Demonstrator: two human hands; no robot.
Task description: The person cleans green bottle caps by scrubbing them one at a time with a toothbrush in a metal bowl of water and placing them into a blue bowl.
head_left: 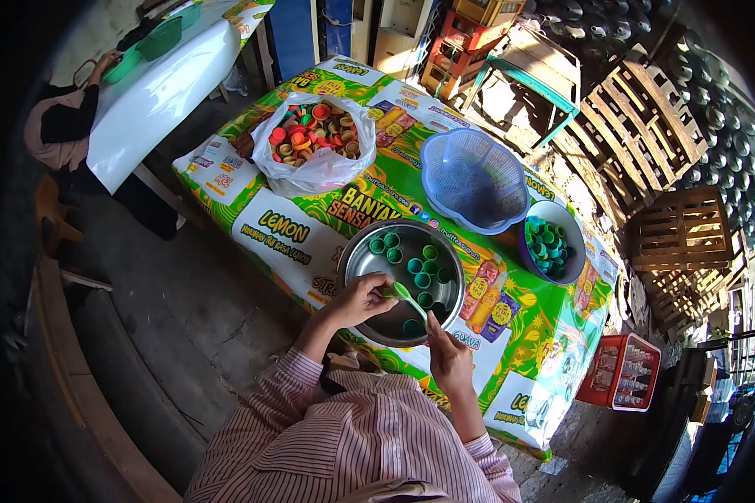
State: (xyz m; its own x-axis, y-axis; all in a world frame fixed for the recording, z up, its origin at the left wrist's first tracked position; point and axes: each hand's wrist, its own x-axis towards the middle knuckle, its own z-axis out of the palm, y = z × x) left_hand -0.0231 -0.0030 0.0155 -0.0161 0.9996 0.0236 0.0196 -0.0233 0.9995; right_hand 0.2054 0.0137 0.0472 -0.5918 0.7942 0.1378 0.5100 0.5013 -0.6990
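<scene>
In front of me a steel bowl [350, 267] holds several green bottle caps [430, 251] spread over its bottom. My left hand [362, 300] is over the bowl's near left side, its fingers closed on a small green cap [388, 292]. My right hand [450, 359], at the near right rim, grips a slender pale green and white tool [414, 303] shaped like a toothbrush. The tool slants up and left, its green end right at the cap in my left fingers. Its working end is partly hidden there.
A white plastic bag [310, 178] of red, yellow and brown caps stands at the far left. To the right are a blue plastic basket [470, 180] and a bowl [575, 267] of green caps. A red crate [600, 369] is beyond the table [512, 352]. Another person [67, 126] sits left.
</scene>
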